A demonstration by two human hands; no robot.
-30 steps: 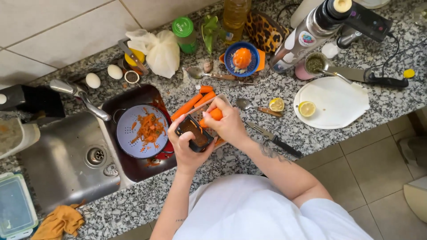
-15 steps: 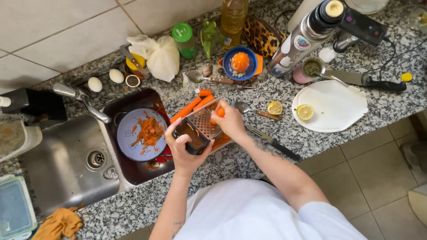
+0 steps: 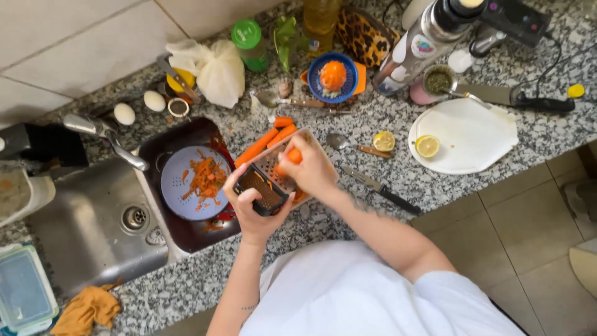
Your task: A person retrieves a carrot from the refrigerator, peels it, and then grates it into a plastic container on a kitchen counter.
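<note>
My left hand grips the dark end of a box grater tilted over the granite counter. My right hand presses a short piece of carrot against the grater's metal face. Two whole carrots lie just beyond the grater. To the left, a pale blue plate with a heap of grated carrot sits inside a dark red basin.
A steel sink and tap lie left. A knife and a spoon rest right of my hands, with lemon halves by a white board. A blue juicer, eggs, bottles and a blender crowd the back.
My right hand has slid the carrot piece along the grater's face, first up and now a little back down. My left hand keeps its hold on the grater.
</note>
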